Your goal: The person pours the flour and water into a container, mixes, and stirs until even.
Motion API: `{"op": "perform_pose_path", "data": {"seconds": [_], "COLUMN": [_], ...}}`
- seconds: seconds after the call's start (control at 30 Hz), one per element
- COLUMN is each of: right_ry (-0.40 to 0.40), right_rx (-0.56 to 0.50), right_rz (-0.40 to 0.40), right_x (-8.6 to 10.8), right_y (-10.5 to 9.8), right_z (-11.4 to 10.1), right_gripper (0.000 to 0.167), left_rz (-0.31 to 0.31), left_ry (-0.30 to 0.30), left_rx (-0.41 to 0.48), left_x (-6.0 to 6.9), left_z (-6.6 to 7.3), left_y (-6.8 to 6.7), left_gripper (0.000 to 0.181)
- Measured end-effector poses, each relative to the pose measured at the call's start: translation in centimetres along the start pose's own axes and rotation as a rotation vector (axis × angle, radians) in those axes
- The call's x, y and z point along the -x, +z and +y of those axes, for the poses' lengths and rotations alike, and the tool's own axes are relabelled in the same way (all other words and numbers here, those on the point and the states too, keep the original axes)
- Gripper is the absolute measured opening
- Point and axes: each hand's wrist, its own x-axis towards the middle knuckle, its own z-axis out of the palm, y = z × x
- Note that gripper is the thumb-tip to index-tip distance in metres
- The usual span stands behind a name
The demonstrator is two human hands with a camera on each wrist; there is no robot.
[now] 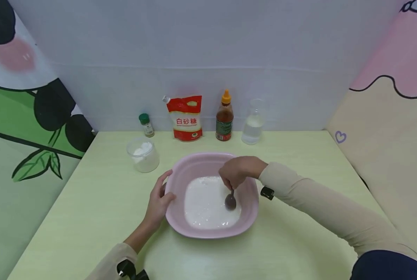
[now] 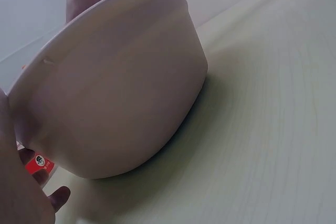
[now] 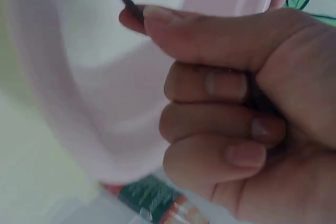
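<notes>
A pink plastic basin point(image 1: 249, 217) stands on the table with white liquid point(image 1: 206, 202) in its bottom. My left hand point(image 1: 158, 201) holds the basin's left rim, thumb over the edge and fingers outside; in the left wrist view, fingers point(image 2: 39, 176) show beside the outer wall point(image 2: 121, 87). Over the basin's right side, my right hand point(image 1: 241, 171) grips a dark metal spoon point(image 1: 231, 202), its bowl low at the liquid. The right wrist view shows the spoon's handle point(image 3: 131, 4) pinched between thumb and forefinger, the other fingers curled in.
Behind the basin stand a green-capped small jar point(image 1: 147, 125), a red-and-white sugar pouch point(image 1: 187, 118), a sauce bottle point(image 1: 224, 116) with an orange cap and a glass bottle point(image 1: 253, 122) of clear liquid. A clear jar point(image 1: 146, 157) with white contents is at the basin's upper left.
</notes>
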Motion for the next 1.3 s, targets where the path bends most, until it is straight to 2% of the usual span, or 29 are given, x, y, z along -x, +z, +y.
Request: {"op": "perform_pose_path", "data": {"seconds": [0.17,0.27,0.37,0.5,0.6,0.73,0.83,1.0,1.07,1.13,1.2,1.3], "right_ry": [0.096,0.084,0.036,-0.082,-0.148,-0.128,-0.092,0.020,0.090,0.148,0.166,0.141], "right_rx": [-0.123,-0.204,-0.182,-0.030,0.034,0.048,0.082,0.119,0.106,0.075,0.045,-0.013], "right_rz": [0.135,0.213,0.244,0.228,0.184,0.104,0.040,-0.014,0.020,0.087,0.154,0.231], "right_x": [-1.3,-2.6,-3.9,-4.7,-4.1,-2.2,-0.9,0.0,0.0,-0.3,-0.8,-1.8], "right_y": [-1.3,-2.0,-2.3,-1.8,-1.0,0.4,0.9,0.2,-0.3,-0.9,-1.4,-2.0], "right_z": [2.1,1.8,0.2,-2.7,-4.7,-5.8,-5.0,-1.6,-0.2,0.8,1.5,1.5], "right_gripper": [0.011,0.008,0.011,0.017,0.018,0.015,0.012,0.013,0.015,0.018,0.018,0.017], "left_rz": [0.001,0.000,0.001,0.004,0.006,0.003,0.003,0.008,0.008,0.006,0.001,-0.007], "left_ry": [0.005,0.009,0.020,0.038,0.041,0.030,0.018,0.009,0.007,0.005,0.006,0.006], "left_rx": [0.003,0.001,0.001,0.012,0.017,0.010,0.007,0.005,0.007,0.013,0.017,0.018], "left_x": [0.0,0.0,0.0,0.0,0.0,0.1,0.1,0.1,0.1,0.1,0.1,0.1], "left_z": [0.0,-0.1,-0.2,-0.3,-0.4,-0.3,-0.2,0.0,0.0,0.0,0.0,0.0], "left_y": [-0.1,-0.1,-0.1,0.0,0.1,0.0,-0.1,-0.3,-0.3,-0.2,-0.2,-0.1], "left_gripper": [0.075,0.075,0.075,0.075,0.076,0.075,0.075,0.074,0.074,0.074,0.074,0.074]}}
